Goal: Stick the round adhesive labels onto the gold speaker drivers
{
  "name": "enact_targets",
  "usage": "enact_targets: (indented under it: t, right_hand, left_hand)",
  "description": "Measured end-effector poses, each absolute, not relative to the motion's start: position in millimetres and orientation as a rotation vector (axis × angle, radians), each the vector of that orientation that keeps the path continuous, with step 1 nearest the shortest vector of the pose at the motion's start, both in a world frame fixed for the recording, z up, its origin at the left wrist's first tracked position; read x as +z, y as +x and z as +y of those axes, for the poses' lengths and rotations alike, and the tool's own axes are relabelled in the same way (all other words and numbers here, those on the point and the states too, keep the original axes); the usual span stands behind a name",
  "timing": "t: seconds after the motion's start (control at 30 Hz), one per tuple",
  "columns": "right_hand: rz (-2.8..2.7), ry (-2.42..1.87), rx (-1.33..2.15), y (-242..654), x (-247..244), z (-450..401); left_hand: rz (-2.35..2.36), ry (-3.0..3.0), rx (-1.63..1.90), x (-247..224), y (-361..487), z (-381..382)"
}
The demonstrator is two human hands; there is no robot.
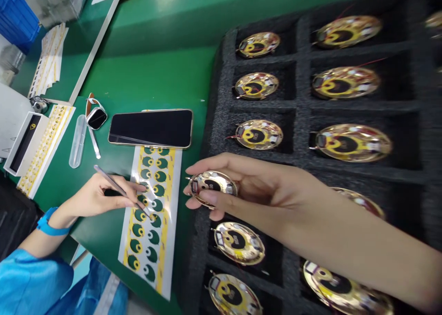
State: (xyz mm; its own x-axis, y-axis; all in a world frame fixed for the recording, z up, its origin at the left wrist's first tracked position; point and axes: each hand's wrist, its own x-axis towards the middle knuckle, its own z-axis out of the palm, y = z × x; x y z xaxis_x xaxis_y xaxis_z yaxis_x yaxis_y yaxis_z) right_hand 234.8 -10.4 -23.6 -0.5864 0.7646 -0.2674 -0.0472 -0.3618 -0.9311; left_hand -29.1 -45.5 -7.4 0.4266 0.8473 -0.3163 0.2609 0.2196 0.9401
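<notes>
Between the thumb and fingers of my right hand [241, 186] is a round gold disc [213, 184] with a dark centre, held over the left edge of a black foam tray [300, 121]. My left hand [107, 195] grips grey tweezers [117, 186] like a pen. Their tip touches or hovers just over a sheet of yellow-and-white ring stickers [165, 269]; which of the two, I cannot tell. Similar gold discs [258, 134] with thin wires sit in the tray's compartments, some partly hidden under my right forearm.
A phone [151, 128] lies across the sheet's top end. Farther left are a watch [96, 117], a clear plastic case [78, 141], a white box [26, 142] and more sticker strips [46, 144]. A blue crate [19, 18] stands at the top left.
</notes>
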Motion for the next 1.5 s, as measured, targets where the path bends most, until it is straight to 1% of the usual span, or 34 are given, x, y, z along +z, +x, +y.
enact_targets:
  t: [0.17, 0.23, 0.37, 0.5, 0.67, 0.87, 1.27, 1.5]
  right_hand:
    - [-1.337, -0.92, 2.021, 236, -28, -7]
    - [-1.34, -0.896, 2.014, 237, -27, -7]
    - [-1.396, -0.838, 2.027, 242, -25, -12]
    - [-1.397, -0.754, 2.131, 242, -30, -19]
    - [-1.282, -0.626, 2.257, 237, -35, -23]
    - [-1.177, -0.649, 2.335, 237, -31, -23]
    - [-1.318, -0.745, 2.273, 243, -25, -25]
    - [-1.223, -0.65, 2.29, 241, -24, -24]
  left_hand:
    - [0.923, 1.313, 0.435, -5, -38, -41]
    - [0.919, 1.222, 0.5, -2, -35, -39]
    - [0.96, 1.055, 0.76, 14, -14, -32]
    - [1.039, 1.034, 0.902, 28, 16, -19]
    - [1.067, 1.051, 0.89, 17, 31, -12]
    - [1.106, 1.124, 0.848, 12, 22, -17]
    - [1.116, 1.029, 0.843, 14, 25, -14]
    - [1.132, 1.083, 0.865, 13, 26, -16]
